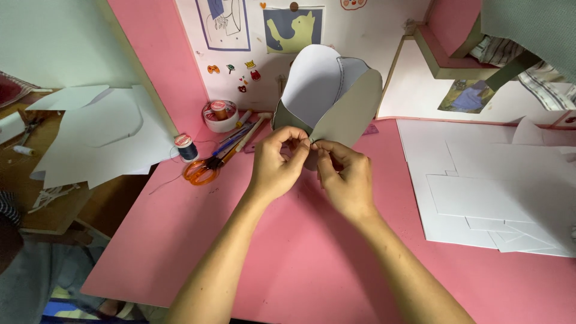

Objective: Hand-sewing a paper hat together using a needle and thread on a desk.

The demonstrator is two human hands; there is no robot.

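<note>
Both hands up over the middle of the pink counter (312, 264), near its back edge. Left hand (275, 165) and right hand (343, 175) meet at the bottom seam of a curved grey-and-white card shape made of overlapping rounded panels (327, 96), held upright off the counter surface. Left grip: thumb and forefinger pinched closed on the lower edge of the card shape. Right grip: fingertips also pinched closed on the same edge, just beside the left fingertips, touching or almost touching them. Something thin may be between the right fingertips, too small to tell.

Around it:
- orange-handled scissors (203, 170) flat on the counter, left of the hands, toward the back left corner
- spool of dark blue thread with a red top (186, 146) just behind the scissors, loose thread trailing toward the left edge
- white roll of tape with a small orange-capped item inside it (220, 116) at the back edge against the wall
- a few pens and pencils (246, 131) lying between the tape roll and the card shape
- stack of flat white cut paper sheets (492, 198) on the right side of the counter, well apart from the hands
- more white cut paper pieces (102, 135) on a lower brown surface beyond the left edge
</note>
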